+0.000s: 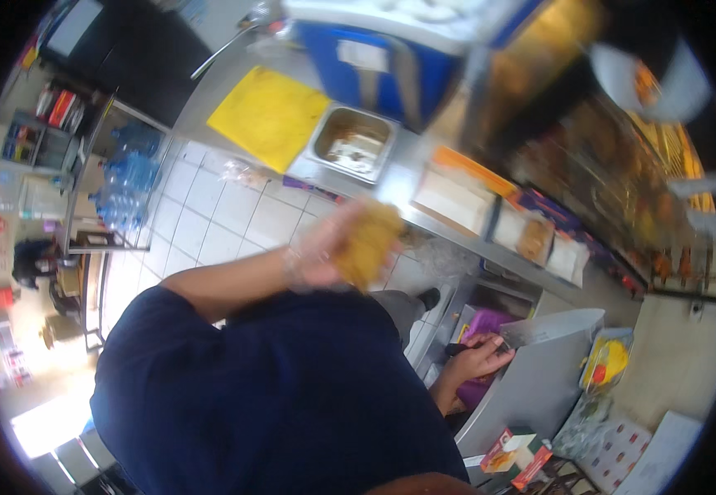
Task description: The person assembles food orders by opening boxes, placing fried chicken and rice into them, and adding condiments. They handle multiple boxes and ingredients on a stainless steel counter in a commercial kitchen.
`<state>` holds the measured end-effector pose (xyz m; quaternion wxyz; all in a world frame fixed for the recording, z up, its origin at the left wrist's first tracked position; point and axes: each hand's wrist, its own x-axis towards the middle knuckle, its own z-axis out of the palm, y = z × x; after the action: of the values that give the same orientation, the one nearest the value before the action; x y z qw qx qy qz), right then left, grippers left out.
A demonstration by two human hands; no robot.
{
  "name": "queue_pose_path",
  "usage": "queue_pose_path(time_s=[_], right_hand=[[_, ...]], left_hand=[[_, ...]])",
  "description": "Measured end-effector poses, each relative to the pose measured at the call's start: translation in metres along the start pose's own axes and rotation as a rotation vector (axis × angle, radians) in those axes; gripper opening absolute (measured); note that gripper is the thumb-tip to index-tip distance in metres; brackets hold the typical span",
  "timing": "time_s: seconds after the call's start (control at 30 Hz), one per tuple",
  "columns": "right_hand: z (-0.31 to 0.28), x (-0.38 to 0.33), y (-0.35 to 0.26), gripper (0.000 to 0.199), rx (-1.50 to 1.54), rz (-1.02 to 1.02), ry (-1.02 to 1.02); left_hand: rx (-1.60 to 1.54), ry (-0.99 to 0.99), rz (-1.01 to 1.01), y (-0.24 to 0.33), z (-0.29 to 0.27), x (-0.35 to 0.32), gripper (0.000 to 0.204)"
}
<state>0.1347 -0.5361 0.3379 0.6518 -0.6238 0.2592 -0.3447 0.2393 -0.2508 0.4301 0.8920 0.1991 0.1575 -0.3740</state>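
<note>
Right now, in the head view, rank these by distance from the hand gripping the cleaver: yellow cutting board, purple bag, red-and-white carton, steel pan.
From the right hand, shut on the cleaver:
1. Purple bag, just behind it.
2. Red-and-white carton, below.
3. Steel pan, far up the counter.
4. Yellow cutting board, left of the pan.
The left hand grips a blurred yellow-brown piece.

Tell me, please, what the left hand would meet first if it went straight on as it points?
Probably the flat orange-edged box on the steel counter; the left hand, holding a yellow-brown piece, points that way, but depth is unclear.
</note>
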Motion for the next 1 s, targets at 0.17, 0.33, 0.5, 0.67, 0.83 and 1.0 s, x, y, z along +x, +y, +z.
queue_pose_path(time_s=[0.17, 0.33, 0.5, 0.67, 0.83, 1.0], right_hand=[[0.103, -0.065, -0.031, 0.026, 0.09, 0.042, -0.489], [0.182, -0.099, -0.026, 0.025, 0.019, 0.158, -0.884], [0.263, -0.127, -0.009, 0.026, -0.374, -0.045, -1.072], [0.362, -0.164, 0.02, 0.03, -0.844, -0.198, -1.209], [0.419, -0.2, 0.035, 0.024, -1.123, -0.278, -1.205], [0.437, -0.23, 0.081, 0.023, -1.382, 0.004, -1.123]], left_hand=[[0.654, 0.722, 0.617, 0.165, -0.158, -0.047, 0.061], [2.412, 1.04, 0.209, 0.244, -0.169, -0.016, 0.059], [2.373, 0.792, 0.553, 0.241, -0.269, -0.007, 0.064], [1.983, 0.379, 1.05, 0.31, -0.252, -0.011, 0.062], [2.464, -0.004, 0.739, 0.349, -0.219, 0.024, 0.059], [2.497, -0.174, 0.669, 0.347, -0.266, 0.06, 0.06]])
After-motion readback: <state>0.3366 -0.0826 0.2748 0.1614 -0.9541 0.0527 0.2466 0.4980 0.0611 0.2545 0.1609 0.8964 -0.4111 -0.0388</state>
